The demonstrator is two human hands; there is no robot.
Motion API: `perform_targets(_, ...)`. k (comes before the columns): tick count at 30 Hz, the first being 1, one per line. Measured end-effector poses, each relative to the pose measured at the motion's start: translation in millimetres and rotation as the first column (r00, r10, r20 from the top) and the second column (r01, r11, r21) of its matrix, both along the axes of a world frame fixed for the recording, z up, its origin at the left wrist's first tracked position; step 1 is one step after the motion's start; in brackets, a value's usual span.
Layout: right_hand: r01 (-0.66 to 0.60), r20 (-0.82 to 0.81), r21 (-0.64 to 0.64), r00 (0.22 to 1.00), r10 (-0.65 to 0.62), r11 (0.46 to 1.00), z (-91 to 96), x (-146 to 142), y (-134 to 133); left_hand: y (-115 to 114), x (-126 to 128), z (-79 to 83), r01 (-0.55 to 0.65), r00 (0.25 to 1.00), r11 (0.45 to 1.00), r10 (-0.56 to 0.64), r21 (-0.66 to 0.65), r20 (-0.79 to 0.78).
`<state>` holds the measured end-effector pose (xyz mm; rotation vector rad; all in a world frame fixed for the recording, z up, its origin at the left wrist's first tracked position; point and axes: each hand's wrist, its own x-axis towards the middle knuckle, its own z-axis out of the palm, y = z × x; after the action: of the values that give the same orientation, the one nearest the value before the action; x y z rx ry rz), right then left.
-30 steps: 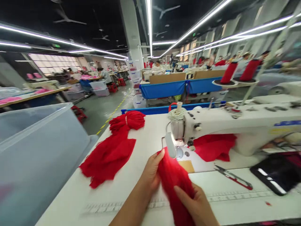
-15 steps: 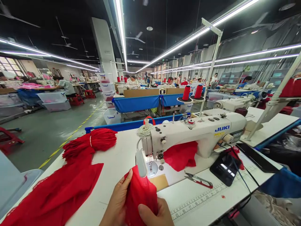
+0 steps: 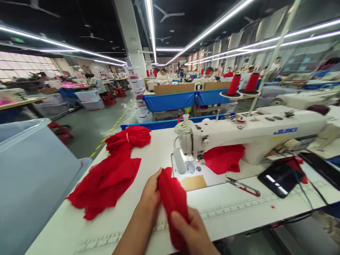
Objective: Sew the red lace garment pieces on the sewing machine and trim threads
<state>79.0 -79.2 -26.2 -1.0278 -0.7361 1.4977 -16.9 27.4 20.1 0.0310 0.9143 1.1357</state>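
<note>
A folded piece of red fabric point(image 3: 174, 198) is held between my two hands, in front of the sewing machine point(image 3: 228, 132). My left hand point(image 3: 152, 189) grips its upper left edge, with most fingers hidden behind it. Lower down, my right hand point(image 3: 190, 223) is closed round the right side, thumb on top. The presser foot and needle plate point(image 3: 189, 168) are just beyond the fabric, which is apart from them. Another red cloth piece point(image 3: 224, 159) lies under the machine's arm. To the left rests a red fabric pile point(image 3: 111, 184) with a tied red bundle point(image 3: 129, 139) behind it.
Thread snips point(image 3: 243, 187) and a dark glossy device point(image 3: 280, 179) lie right of my hands. A printed ruler runs along the table's front edge. A large translucent bin point(image 3: 34, 177) stands at the left. Red thread cones point(image 3: 234, 85) stand behind the machine; people sit at other tables.
My view has turned left, bringing the bin into sight. Both hands have drawn the red fabric back from the presser foot, and it is now narrower. The left pile's near end has shifted.
</note>
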Motion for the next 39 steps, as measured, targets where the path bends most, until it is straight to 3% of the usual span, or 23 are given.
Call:
perform_targets(3, 0.093, -0.19, -0.126, 0.975, -0.116, 0.988, 16.9, 13, 19, 0, -2, -6.0, 0.058, 0.997, 0.998, -0.056, -0.037, 0.055)
perform_targets(5, 0.143, -0.218, -0.15, 0.96, -0.174, 0.978, 22.0, 20, 32, -3, -3, -9.2, 0.224, 0.965, 0.974, -0.226, 0.026, 0.131)
perform_targets(8, 0.209, -0.193, -0.106, 0.955, -0.226, 0.972, 21.5, 25, 42, -12, -4, -12.3, 0.468, 0.867, 0.856, -0.493, 0.22, 0.074)
perform_targets(10, 0.225, -0.174, -0.086, 0.956, -0.237, 0.97, 19.0, 27, 43, -18, -1, -13.1, 0.523, 0.843, 0.794, -0.535, 0.31, -0.052)
perform_targets(13, 0.193, -0.154, -0.099, 0.966, -0.206, 0.976, 17.0, 27, 41, -25, 7, -11.9, 0.499, 0.866, 0.776, -0.462, 0.386, -0.191)
perform_targets(16, 0.18, -0.129, -0.103, 0.973, -0.193, 0.978, 18.5, 28, 41, -26, 15, -9.7, 0.417, 0.907, 0.816, -0.35, 0.399, -0.233)
perform_targets(20, 0.142, -0.14, -0.167, 0.976, -0.166, 0.976, 22.1, 33, 40, -24, 19, -10.1, 0.314, 0.945, 0.866, -0.245, 0.39, -0.217)
perform_targets(26, 0.077, -0.165, -0.13, 0.981, -0.098, 0.989, 24.2, 36, 40, -23, 19, -12.3, 0.274, 0.956, 0.86, -0.193, 0.431, -0.221)
perform_targets(31, 0.108, -0.094, -0.139, 0.988, -0.122, 0.984, 27.1, 27, 42, -24, 21, -10.3, 0.207, 0.964, 0.882, -0.11, 0.423, -0.242)
perform_targets(39, -0.01, -0.11, -0.166, 0.994, -0.009, 0.986, 12.4, 15, 36, -17, 22, -14.1, -0.01, 0.971, 0.929, 0.097, 0.37, -0.219)
